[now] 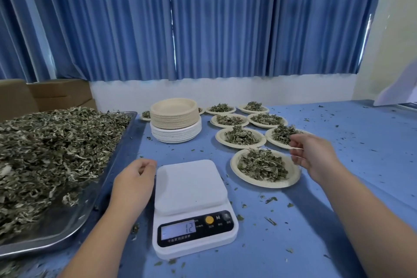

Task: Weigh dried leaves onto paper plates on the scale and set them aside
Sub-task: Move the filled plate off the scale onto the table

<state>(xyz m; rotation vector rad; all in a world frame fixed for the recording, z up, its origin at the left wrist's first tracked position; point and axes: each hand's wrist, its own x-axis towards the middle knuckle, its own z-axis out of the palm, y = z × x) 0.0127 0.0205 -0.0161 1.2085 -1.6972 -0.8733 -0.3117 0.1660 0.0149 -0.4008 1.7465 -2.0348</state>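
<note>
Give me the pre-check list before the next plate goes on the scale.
1. Scale platform bare: ok.
2. Display at zero: not ok, it shows 12.
3. Stack of empty plates standing behind the scale: ok.
4. Tray holds leaves: ok.
5. Nearest filled plate off the scale: ok.
6. Left hand and right hand empty: cannot tell.
</note>
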